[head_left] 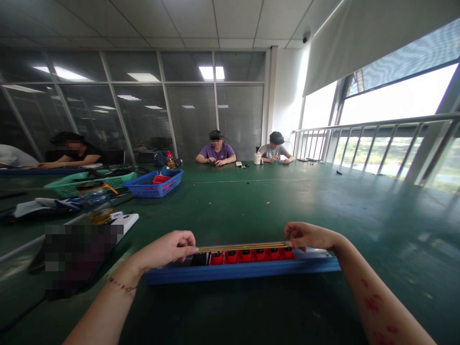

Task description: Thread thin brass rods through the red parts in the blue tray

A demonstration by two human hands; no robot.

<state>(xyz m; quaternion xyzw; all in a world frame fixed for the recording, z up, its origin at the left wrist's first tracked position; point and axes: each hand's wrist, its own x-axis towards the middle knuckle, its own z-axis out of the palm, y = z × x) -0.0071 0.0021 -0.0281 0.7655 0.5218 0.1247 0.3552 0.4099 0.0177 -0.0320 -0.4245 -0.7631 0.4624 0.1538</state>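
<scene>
A bundle of thin tan sticks [244, 247] is held level between my two hands, over a long blue tray [244, 274]. My left hand [176, 245] pinches its left end and my right hand [302, 235] pinches its right end. Below the sticks, a row of several red holders [232, 257] with black parts in them stands in the tray. A dark piece [200, 259] lies at the left end of that row, close to my left fingers.
Farther left are a blue basket [155, 184], a green basket [75, 184], a glass jar [96, 203] and a white-edged device [125, 221]. Several people sit across the green table [230, 206]; a white cup [257, 158] stands near one.
</scene>
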